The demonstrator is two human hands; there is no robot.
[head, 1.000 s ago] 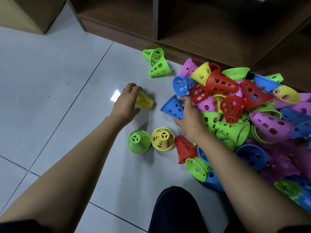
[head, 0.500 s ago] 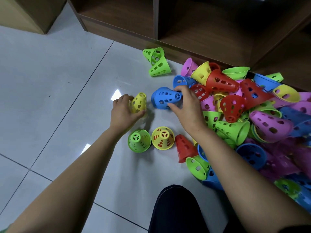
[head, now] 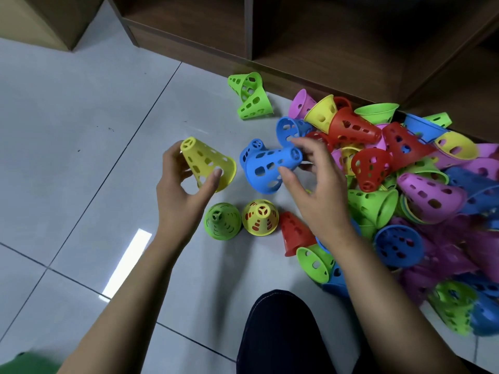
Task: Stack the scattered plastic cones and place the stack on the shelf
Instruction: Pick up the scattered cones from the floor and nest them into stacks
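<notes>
My left hand (head: 179,195) holds a yellow perforated cone (head: 206,163) above the floor, its narrow top pointing up-left. Just to its right, my right hand (head: 313,190) grips a blue cone (head: 266,166) by its wide rim, narrow end toward the yellow one; the two cones are apart. A big pile of cones (head: 391,168) in red, green, blue, yellow and purple lies on the floor at the right. The brown wooden shelf (head: 310,44) runs along the top of the view.
A green cone (head: 222,221), a yellow cone over a red one (head: 260,217) and a red cone (head: 295,233) stand below my hands. Two green cones (head: 251,95) lie near the shelf base. My dark-trousered knee (head: 280,333) is at the bottom. White floor tiles (head: 81,130) spread to the left.
Both hands have lifted off the floor, the left raising the yellow cone, the right picking up the blue cone from the pile edge and bringing it toward the yellow one.
</notes>
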